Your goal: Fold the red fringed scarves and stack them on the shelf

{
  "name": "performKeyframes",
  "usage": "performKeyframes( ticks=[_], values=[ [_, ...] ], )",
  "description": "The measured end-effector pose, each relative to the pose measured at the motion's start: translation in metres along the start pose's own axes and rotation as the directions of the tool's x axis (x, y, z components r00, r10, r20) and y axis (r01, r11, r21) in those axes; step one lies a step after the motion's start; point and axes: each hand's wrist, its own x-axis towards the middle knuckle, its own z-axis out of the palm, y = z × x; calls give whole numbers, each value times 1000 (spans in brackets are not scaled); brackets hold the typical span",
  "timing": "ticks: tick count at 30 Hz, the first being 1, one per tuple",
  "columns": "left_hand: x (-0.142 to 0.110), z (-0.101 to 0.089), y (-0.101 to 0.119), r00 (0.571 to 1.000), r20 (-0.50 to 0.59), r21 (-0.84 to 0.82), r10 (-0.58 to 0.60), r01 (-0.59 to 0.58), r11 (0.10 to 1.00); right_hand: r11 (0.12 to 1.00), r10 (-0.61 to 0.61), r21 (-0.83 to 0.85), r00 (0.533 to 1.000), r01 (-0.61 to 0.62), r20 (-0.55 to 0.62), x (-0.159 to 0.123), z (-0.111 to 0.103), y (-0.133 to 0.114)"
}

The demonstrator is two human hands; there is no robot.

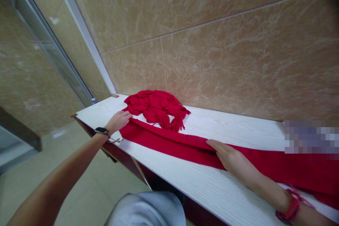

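Observation:
A long red scarf is stretched along the white tabletop, its far edge folded over lengthwise. At its left end, my left hand has its fingers bent over the cloth and gripping the corner; the thumb is mostly hidden. My right hand rests on the middle of the scarf, fingers straight and flat, with the tips at the folded edge. Behind the scarf, near the wall, lies a crumpled red fringed scarf, touched by neither hand. The right end of the long scarf runs out of view.
The narrow white table stands against a tan marbled wall. A metal-framed glass panel is at the left. Pale tiled floor shows below the table's left end. A blurred patch covers something at the right.

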Motion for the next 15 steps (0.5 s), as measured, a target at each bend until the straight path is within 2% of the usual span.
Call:
performKeyframes(
  ticks=[2,4,7,10,15],
  values=[
    [-11,-6,-4,999,-16,-9,-46,46,999,999,34,-6,998,-34,-48,2,-4,0],
    [-25,-5,-4,998,45,-45,-42,44,998,1000,18,4,999,-17,-31,2,-6,1],
    [-43,9,0,988,156,-87,-14,27,996,994,-105,18,992,104,67,0,-4,2],
    [-49,17,2,984,166,-77,-63,76,994,983,-180,1,977,181,112,-1,-1,2],
    [-39,4,-3,983,97,-49,-154,159,986,997,-78,5,997,78,3,4,-10,1]
  ],
)
